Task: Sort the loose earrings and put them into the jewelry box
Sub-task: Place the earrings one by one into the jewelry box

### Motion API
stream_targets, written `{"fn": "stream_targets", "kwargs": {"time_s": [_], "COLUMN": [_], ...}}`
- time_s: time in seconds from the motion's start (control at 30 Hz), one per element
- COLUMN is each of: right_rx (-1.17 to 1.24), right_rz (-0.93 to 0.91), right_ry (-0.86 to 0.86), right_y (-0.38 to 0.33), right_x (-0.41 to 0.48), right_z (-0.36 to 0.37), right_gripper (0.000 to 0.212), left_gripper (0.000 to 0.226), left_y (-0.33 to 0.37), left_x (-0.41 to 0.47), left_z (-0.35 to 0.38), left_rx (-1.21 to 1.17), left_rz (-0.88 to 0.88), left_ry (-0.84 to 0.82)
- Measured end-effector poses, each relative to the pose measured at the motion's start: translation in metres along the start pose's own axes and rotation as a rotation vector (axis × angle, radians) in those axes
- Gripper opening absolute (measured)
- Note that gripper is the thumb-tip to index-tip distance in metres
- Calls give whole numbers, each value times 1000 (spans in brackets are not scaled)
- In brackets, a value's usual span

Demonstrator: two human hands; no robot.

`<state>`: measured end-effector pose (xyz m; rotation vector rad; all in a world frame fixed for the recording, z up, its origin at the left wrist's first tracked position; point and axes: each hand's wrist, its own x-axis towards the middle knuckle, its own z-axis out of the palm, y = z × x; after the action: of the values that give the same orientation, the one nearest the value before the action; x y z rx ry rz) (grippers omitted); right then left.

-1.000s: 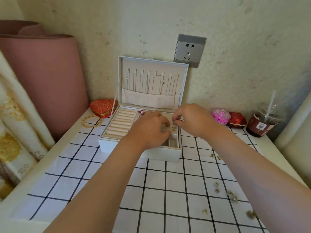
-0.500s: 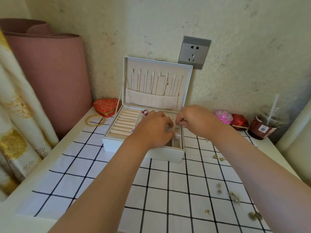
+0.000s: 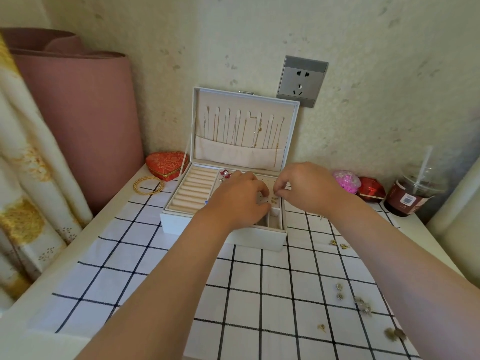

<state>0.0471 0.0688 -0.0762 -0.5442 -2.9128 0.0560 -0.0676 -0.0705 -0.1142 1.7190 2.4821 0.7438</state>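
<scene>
**pinbox_q:** where's everything at right now?

**studs4days:** The jewelry box [image 3: 259,239] sits open in the middle of the table [image 3: 426,229], on a checked cloth [image 3: 155,255], lid up against the wall with necklaces [image 3: 241,131] hanging inside. Both hands are over its right half. The left hand [image 3: 239,201] has its fingers curled over the holed earring panel [image 3: 261,201] with the thumb at the near edge, gripping it. A couple of gold studs [image 3: 274,200] are already on that panel.

**pinbox_q:** and the right hand?

**studs4days:** The right hand [image 3: 309,188] has thumb and forefinger pressed tip to tip just above the panel. Can't tell if anything's between them, too tiny. The loose earrings [image 3: 339,291] are scattered on the cloth, right of the box and nearer the camera, well apart from it.
</scene>
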Motion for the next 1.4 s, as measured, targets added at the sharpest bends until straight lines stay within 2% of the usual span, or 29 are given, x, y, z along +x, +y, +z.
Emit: {"fn": "stream_targets", "kwargs": {"time_s": [0.17,0.37,0.47,0.57,0.7,1.0,1.2,1.4], "right_rx": [149,241,245,157,53,63,133,200], "right_rz": [7,167,283,340,305,322,323,313], "right_ry": [20,105,47,-87,-158,-139,-167,-146], "right_y": [7,50,75,91,99,109,113,111], "right_x": [-5,-30,-51,-67,-74,-62,-62,-63], "right_z": [0,-16,-13,-2,17,29,32,26], "right_gripper": [14,13,18,26,34,16,4,15], "left_gripper": [35,31,30,30,35,30,23,18], "left_y": [4,35,59,81,104,108,112,117], "left_x": [1,5,9,13,25,50,53,47], "left_z": [-3,-11,-1,20,50,95,98,98], "left_rx": [59,31,11,23,15,189,156,110], "left_rz": [-8,50,89,132,119,69,17,-35], "left_ry": [-19,40,20,-27,-117,-244,-161,-126]}}
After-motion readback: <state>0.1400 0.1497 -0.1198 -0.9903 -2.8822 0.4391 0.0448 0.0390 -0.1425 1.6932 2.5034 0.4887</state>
